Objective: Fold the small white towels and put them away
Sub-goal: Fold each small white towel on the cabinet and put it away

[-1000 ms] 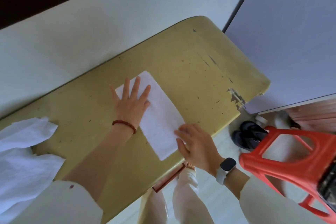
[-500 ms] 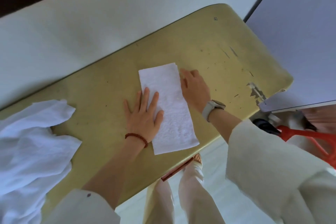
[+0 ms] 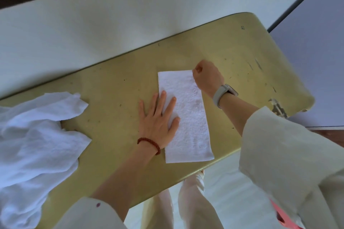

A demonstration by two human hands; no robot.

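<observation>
A small white towel point(image 3: 188, 117), folded into a long strip, lies flat on the yellow-green table point(image 3: 115, 87). My left hand point(image 3: 158, 122) rests flat with straight fingers on the strip's left edge, near its middle. My right hand point(image 3: 207, 77) has its fingers curled and pinches the strip's far right corner. A heap of unfolded white towels point(image 3: 35, 134) lies at the table's left end.
A white wall runs along the table's far side. A grey panel point(image 3: 314, 46) stands beyond the table's right end, where the tabletop is chipped point(image 3: 278, 108). My legs point(image 3: 188, 204) show below the near edge. A red stool corner point(image 3: 281, 215) sits at the lower right.
My right hand moved from the strip's near end up along its right side to the far right corner and closed on it. My left hand slid nearer, staying flat on the strip.
</observation>
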